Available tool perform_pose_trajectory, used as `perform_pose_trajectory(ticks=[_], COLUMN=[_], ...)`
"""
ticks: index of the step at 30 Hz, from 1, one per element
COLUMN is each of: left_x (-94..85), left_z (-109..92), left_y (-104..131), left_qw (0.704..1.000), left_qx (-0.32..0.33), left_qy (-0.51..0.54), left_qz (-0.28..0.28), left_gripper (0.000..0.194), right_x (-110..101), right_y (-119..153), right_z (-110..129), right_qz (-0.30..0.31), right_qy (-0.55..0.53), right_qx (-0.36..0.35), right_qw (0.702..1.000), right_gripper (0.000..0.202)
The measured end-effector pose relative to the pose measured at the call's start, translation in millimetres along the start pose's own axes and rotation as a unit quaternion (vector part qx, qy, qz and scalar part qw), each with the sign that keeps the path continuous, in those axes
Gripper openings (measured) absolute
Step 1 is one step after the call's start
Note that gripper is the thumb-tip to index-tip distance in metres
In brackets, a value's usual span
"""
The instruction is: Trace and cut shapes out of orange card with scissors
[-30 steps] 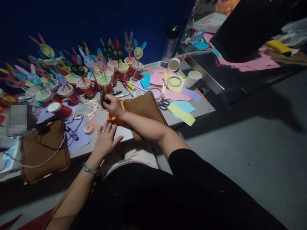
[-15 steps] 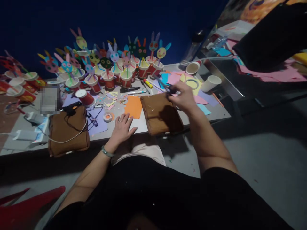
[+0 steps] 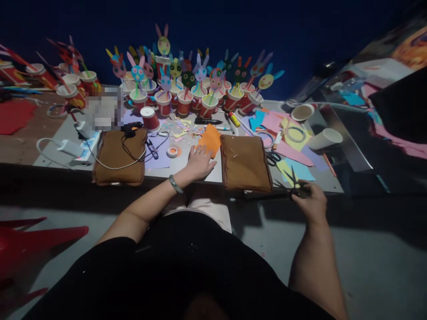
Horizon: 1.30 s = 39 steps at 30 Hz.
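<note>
My left hand [image 3: 200,163] lies palm down on the grey table with spread fingers, its fingertips at the lower edge of a sheet of orange paper [image 3: 210,138]. A ring is on one finger and a bracelet on the wrist. At the front edge, on the right, my right hand [image 3: 313,201] grips the handles of a pair of scissors [image 3: 293,178], their blades parted and pointing away from me. Between the hands sits a brown cushion [image 3: 246,163]. Beside it lie a second pair of black-handled scissors [image 3: 273,157] and coloured paper pieces [image 3: 293,154].
Rabbit-faced paper figures [image 3: 201,73] stand in several red paper cups [image 3: 185,106] along the back. Left are another brown cushion [image 3: 116,166] with cables, a power strip [image 3: 88,149] and a tape roll [image 3: 172,151]. White cups [image 3: 325,138] lie at the right; a red stool [image 3: 43,238] is lower left.
My right hand has moved with the scissors from over the right cushion's far corner to the table's front right edge. The view has shifted; my left hand stays by the orange paper.
</note>
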<state>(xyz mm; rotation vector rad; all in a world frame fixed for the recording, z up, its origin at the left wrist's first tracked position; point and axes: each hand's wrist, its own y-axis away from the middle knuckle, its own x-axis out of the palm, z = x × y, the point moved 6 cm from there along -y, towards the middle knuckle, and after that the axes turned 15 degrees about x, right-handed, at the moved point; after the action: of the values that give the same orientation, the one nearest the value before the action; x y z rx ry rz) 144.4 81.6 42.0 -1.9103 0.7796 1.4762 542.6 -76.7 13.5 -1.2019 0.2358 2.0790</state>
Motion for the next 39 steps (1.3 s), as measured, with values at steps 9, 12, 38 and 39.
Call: perform_pose_trajectory(ticks=[9, 12, 38, 39], left_x=[31.1, 41.0, 4.3, 5.6], left_z=[-60, -67, -16, -8], left_y=[11, 5, 43, 48], left_qw=[0.978, 0.975, 0.509, 0.511], left_qx=[0.206, 0.22, -0.243, -0.26], left_qy=[0.025, 0.028, 0.785, 0.773], left_qz=[-0.015, 0.006, -0.255, -0.272], left_gripper=[0.083, 0.075, 0.044, 0.038], right_x=[2, -2, 92, 101], right_y=[0, 3, 92, 85], right_z=[8, 6, 276, 281], right_qz=[0.009, 0.001, 0.352, 0.377], right_qy=[0.06, 0.041, -0.29, -0.28], right_qx=[-0.047, -0.031, -0.244, -0.227], right_qw=[0.997, 0.999, 0.856, 0.853], right_gripper=[0.022, 0.019, 0.02, 0.023])
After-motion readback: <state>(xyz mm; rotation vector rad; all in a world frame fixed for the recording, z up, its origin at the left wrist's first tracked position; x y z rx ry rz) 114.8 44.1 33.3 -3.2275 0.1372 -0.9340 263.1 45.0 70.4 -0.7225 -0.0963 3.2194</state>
